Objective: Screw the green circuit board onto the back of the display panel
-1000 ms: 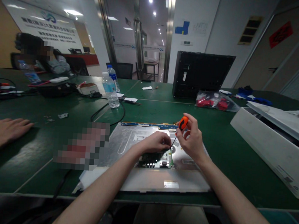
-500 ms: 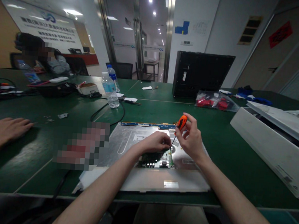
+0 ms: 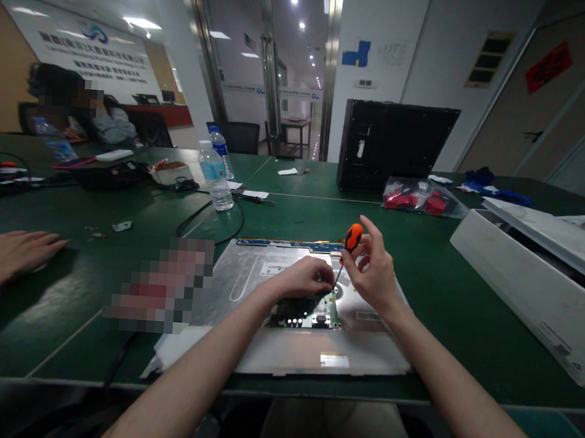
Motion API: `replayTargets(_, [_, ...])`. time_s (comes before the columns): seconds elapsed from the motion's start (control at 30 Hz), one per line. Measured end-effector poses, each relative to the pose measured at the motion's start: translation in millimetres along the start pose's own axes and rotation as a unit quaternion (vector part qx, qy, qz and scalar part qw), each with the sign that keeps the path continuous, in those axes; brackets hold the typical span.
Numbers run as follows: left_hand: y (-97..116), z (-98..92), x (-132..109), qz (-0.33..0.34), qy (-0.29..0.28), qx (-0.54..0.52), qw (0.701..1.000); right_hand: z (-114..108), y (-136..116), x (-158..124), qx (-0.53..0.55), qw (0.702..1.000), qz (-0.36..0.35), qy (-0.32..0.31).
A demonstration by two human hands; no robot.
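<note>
My right hand (image 3: 372, 268) grips an orange-and-black screwdriver (image 3: 354, 238), its index finger raised off the handle. The shaft slants down to the upper right part of a green circuit board (image 3: 329, 309), which lies on a flat silver metal panel (image 3: 283, 352). My left hand (image 3: 309, 277) is closed beside the screwdriver's tip, over the upper part of the board; whatever its fingers pinch is hidden. Along the panel's far edge runs a thin blue circuit strip (image 3: 290, 246).
Another person's hand (image 3: 19, 253) rests on the green table (image 3: 421, 241) at the left. Water bottles (image 3: 216, 177), a black monitor (image 3: 395, 146), a bag of red parts (image 3: 421, 198) and a white casing (image 3: 527, 295) stand around. A blurred-out object lies left of the panel.
The screwdriver's handle has tipped slightly to the left, and my right index finger has lifted a little away from it. My left hand has barely moved.
</note>
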State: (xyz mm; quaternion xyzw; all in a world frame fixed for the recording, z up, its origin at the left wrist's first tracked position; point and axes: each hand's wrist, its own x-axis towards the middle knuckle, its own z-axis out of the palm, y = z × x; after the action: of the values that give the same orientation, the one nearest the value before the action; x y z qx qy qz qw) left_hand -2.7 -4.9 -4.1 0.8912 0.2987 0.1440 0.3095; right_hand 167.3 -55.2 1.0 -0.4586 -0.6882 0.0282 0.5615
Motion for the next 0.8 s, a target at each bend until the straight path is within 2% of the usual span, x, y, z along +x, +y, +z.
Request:
replayTargets(0.13, [-0.1, 0.2, 0.1, 0.001, 0.0, -0.003, 1.0, 0.0, 1.3, -1.1, -0.004, 1.0, 0.007, -0.009])
replayTargets(0.33, [-2.2, 0.6, -0.6, 0.003, -0.002, -0.008, 1.0, -0.9, 2.5, 1.0, -0.012, 1.0, -0.025, -0.002])
replayTargets(0.6, [-1.3, 0.6, -0.5, 0.004, -0.003, -0.015, 1.0, -0.6, -0.4, -1.6, 0.0, 1.0, -0.001, -0.016])
replayTargets(0.8, [-0.7, -0.3, -0.4, 0.006, -0.001, -0.014, 1.0, -1.7, 3.6, 1.1, -0.015, 0.999, -0.038, -0.015])
